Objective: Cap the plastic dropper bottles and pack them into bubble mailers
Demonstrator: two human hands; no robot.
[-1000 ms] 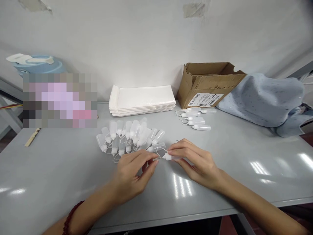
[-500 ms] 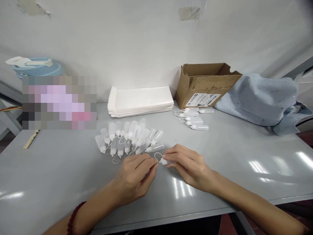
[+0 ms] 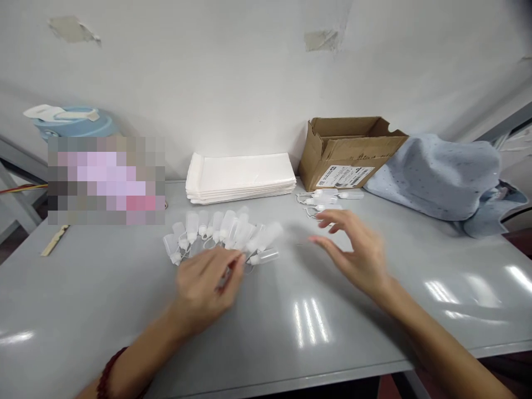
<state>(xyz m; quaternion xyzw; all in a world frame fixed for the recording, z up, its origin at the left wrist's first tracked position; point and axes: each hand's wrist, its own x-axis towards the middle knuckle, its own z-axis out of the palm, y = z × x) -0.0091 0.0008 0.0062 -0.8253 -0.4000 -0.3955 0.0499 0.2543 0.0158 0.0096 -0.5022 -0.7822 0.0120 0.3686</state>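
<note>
My left hand [image 3: 210,285] is at the front of a pile of small clear plastic dropper bottles [image 3: 192,224] with white caps and thin loops. Its thumb and fingers are pinched together at the pile's edge, hiding whatever is between them. Just beyond the fingertips one bottle [image 3: 270,235] is smeared by motion, while another bottle [image 3: 266,256] lies still on the table. Over to the right, my right hand [image 3: 357,249] hovers with thumb and fingers apart. It is just in front of a smaller group of similar bottles [image 3: 322,200] and partly covers them.
A stack of white padded envelopes [image 3: 245,174] lies against the wall. Right of it stands an open cardboard box [image 3: 353,152], with a light blue hat [image 3: 440,177] beside it. At the left are a blue lidded container [image 3: 75,122] and a blurred-out patch.
My hands have parted. The right has let go of a bottle and moved right and away from me, opening. The left has moved left to the pile. The camera view has shifted slightly.
</note>
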